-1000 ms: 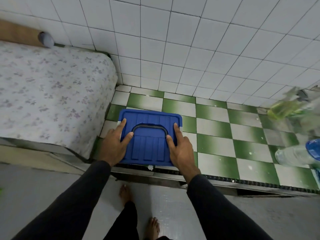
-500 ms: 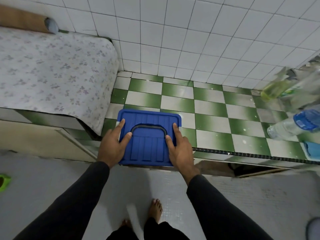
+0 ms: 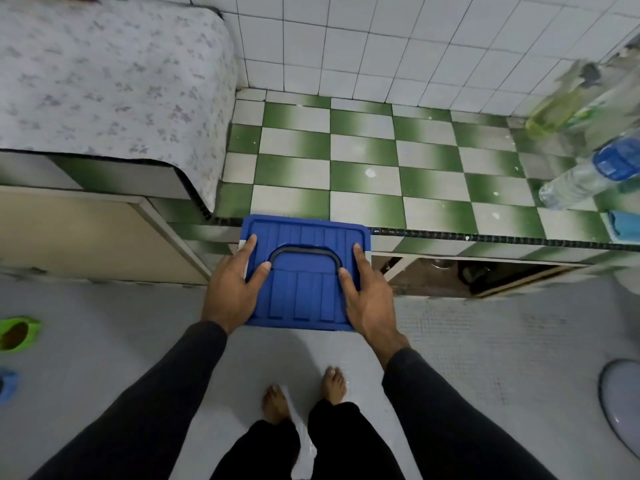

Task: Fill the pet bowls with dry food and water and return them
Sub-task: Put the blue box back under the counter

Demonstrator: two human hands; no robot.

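Observation:
I hold a blue plastic container [image 3: 304, 289] with a ribbed lid and a dark folded handle in front of my body, over the counter's front edge. My left hand [image 3: 232, 289] grips its left side with the thumb on the lid. My right hand [image 3: 367, 299] grips the right side the same way. A green bowl [image 3: 15, 334] and part of a blue bowl [image 3: 7, 386] lie on the grey floor at the far left. A clear water bottle with a blue label [image 3: 588, 174] lies on the green checkered counter [image 3: 363, 174] at the right.
A floral cloth [image 3: 104, 81] covers a raised block on the counter's left. A yellow-green bottle [image 3: 554, 112] and a blue cloth [image 3: 625, 226] sit at the right. An open cupboard gap [image 3: 467, 271] shows under the counter. A pale round object [image 3: 623, 403] lies on the floor.
Both hands have carried the blue container back from above the counter to its front edge. I have stepped back, and the floor, my feet and the bowls have come into view.

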